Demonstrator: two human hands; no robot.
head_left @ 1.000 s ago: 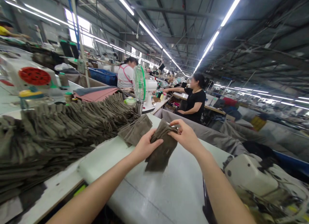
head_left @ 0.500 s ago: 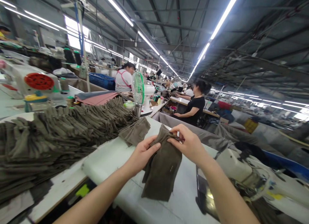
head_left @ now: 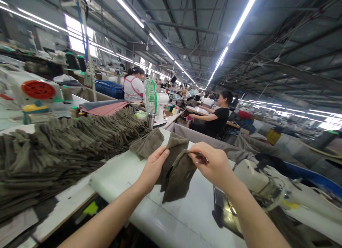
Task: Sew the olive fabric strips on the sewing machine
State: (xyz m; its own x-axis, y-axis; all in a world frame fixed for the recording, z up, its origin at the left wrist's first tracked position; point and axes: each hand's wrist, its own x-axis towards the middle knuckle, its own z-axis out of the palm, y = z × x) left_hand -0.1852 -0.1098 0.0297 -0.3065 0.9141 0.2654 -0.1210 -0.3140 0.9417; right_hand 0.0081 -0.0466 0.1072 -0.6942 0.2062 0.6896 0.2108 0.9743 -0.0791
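Note:
A dark olive fabric piece hangs folded between my two hands above the pale table. My left hand pinches its left side, thumb on top. My right hand grips its upper right edge between thumb and fingers. Something small and dark, partly metallic, shows among the right fingers, too hidden to name. A short stitched mark sits on the cloth's lower flap. Just behind, more olive pieces lie on the table. To the left is a long stack of olive pieces.
A sewing machine stands at the right, with a dark shiny panel beside it. A green-rimmed fan and a metal cup are at the table's far end. Another machine sits at far left. Two co-workers sit beyond.
The cloth has been lifted and its lower part folded up, so it hangs shorter. Both hands still grip it. The view has shifted slightly; the co-worker in black has changed arm position.

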